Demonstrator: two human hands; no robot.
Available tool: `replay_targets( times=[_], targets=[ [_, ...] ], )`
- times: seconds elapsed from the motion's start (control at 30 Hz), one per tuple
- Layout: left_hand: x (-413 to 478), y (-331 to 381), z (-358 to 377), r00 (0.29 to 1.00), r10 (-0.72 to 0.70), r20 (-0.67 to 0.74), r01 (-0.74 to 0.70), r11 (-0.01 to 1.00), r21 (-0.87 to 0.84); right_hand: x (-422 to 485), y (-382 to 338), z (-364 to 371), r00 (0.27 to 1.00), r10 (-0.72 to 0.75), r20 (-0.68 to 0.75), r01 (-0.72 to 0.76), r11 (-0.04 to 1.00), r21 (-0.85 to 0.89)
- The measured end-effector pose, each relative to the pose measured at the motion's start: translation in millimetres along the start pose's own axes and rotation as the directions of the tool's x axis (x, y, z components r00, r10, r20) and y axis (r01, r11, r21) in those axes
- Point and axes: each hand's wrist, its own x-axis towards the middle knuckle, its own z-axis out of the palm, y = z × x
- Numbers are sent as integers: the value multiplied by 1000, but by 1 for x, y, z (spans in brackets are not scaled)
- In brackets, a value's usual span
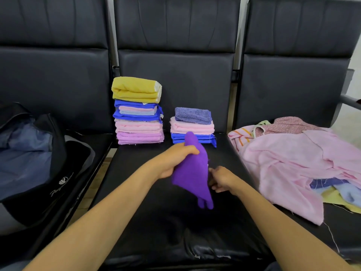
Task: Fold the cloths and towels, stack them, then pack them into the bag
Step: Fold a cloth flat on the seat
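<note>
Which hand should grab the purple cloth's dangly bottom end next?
Probably the right hand: it sits beside the lower half of the purple cloth, while the left hand grips its top.

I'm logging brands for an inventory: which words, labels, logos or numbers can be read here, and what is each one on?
On the black bag, a white round emblem: a logo, no legible letters.
Below it, slanted white script: too blurred to read.
In the taller folded stack, a small white tag: too small to read.
No other text shows.
</note>
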Motion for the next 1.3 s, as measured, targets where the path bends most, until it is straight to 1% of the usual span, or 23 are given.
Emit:
replay_targets(
  times=[0.03,0.07,0.1,0.13,0.2,0.27,0.37,0.4,0.43,0.5,0.57,0.63,0.73,0.83,0.9,0.97,1.03,1.07,1.1,1.17,1.23,1.3],
  targets=[
    [-7,10,-5,1000,10,-7,-10,1000,-7,-1,-2,0,994,45,100,-65,976,209],
    [-12,17,-10,1000,20,-19,-21,999,-27,-4,-4,-1,974,65,215,-146,912,384],
    [-18,22,-16,999,28,-35,-31,998,-63,-7,-7,-2,943,58,326,-226,833,505],
    [-22,24,-23,998,34,-50,-40,993,-112,-13,-10,-3,907,26,419,-291,760,582],
    [-27,21,-36,996,25,-80,-43,973,-225,-23,-16,-1,850,-74,522,-356,649,673],
    [-30,10,-47,994,-12,-111,-22,955,-295,-30,-22,2,824,-183,536,-347,585,733],
    [-31,-10,-61,981,-61,-182,1,950,-312,-32,-32,4,854,-266,448,-275,500,821],
    [-31,-15,-65,977,-72,-202,5,950,-313,-32,-35,4,867,-283,411,-235,494,837],
    [-30,-21,-69,972,-81,-219,9,950,-311,-32,-35,4,883,-296,364,-172,517,838],
    [-27,-30,-78,969,-79,-233,7,955,-297,-30,-35,4,913,-322,251,-19,579,815],
    [-23,-37,-85,972,-55,-228,-6,966,-259,-29,-35,4,919,-352,178,84,616,783],
    [-19,-42,-89,967,-21,-255,-26,983,-182,-29,-36,4,910,-382,160,132,634,762],
    [-16,-47,-91,932,53,-359,-77,996,-53,-30,-37,3,910,-399,115,213,687,695],
    [-18,-50,-89,921,205,-332,-151,972,182,-29,-37,4,924,-382,15,302,753,584],
    [-18,-51,-88,915,248,-319,-179,956,231,-29,-37,5,930,-365,-36,320,760,566],
    [-18,-50,-88,924,220,-313,-159,965,209,-29,-37,4,926,-378,-25,323,753,574],
    [-17,-51,-88,945,179,-273,-129,973,193,-29,-36,0,904,-421,66,308,752,582],
    [-17,-52,-89,952,174,-251,-127,973,193,-28,-34,-2,890,-443,106,315,767,559],
    [-17,-52,-90,954,182,-240,-131,969,211,-28,-33,-3,876,-465,128,342,786,514],
    [-15,-53,-92,948,204,-244,-133,952,277,-28,-35,-3,862,-494,115,427,829,361],
    [-14,-55,-91,936,232,-263,-124,921,370,-28,-35,-2,855,-515,55,498,846,189],
    [-15,-56,-88,904,304,-300,-118,853,508,-30,-37,-2,843,-538,-24,539,841,44]
  ],
)
